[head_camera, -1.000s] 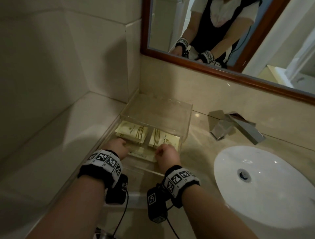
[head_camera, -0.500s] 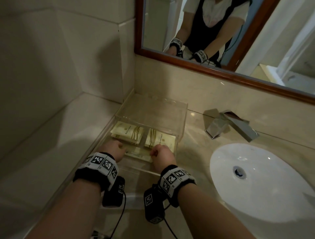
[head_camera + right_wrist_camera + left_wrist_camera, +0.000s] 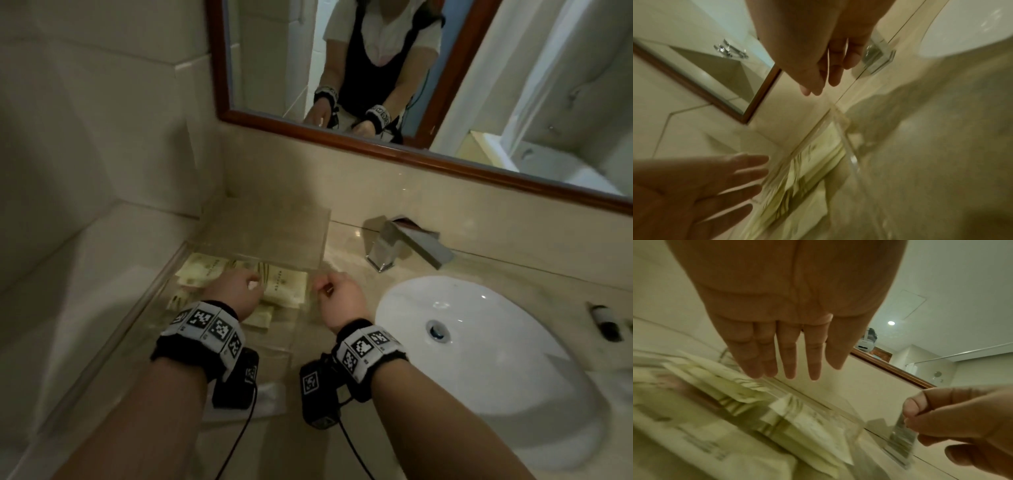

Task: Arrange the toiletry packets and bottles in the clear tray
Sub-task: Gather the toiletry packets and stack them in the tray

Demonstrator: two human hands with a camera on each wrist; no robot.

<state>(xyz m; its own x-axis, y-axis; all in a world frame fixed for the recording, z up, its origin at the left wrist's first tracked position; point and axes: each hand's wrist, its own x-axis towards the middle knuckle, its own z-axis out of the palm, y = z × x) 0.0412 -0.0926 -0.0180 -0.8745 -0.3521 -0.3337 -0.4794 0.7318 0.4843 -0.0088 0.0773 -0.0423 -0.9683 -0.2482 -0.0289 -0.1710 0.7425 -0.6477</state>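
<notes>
Left of the white basin [image 3: 479, 359], in the corner of the beige counter [image 3: 342, 260], sits the clear tray [image 3: 267, 233], its far part bare and its near part holding cream toiletry packets [image 3: 284, 284] with gold print, several overlapping flat on the floor of the tray. The left hand [image 3: 236, 291] hovers over those packets, on the side of the tray away from the basin; the left wrist view shows its fingers [image 3: 789, 356] straight and close together, pointing down at the packets and holding nothing. The right hand [image 3: 339, 298] is at the tray's wall nearest the basin. Seen from the left wrist, its thumb and fingers [image 3: 920, 408] are curled and appear to pinch the clear edge, though blur leaves the contact uncertain. Behind the basin stands a chrome faucet [image 3: 404, 246]. A small dark bottle [image 3: 606, 322] lies on the counter beyond the basin, well apart from the tray. A wood-framed mirror [image 3: 376, 147] hangs above.
</notes>
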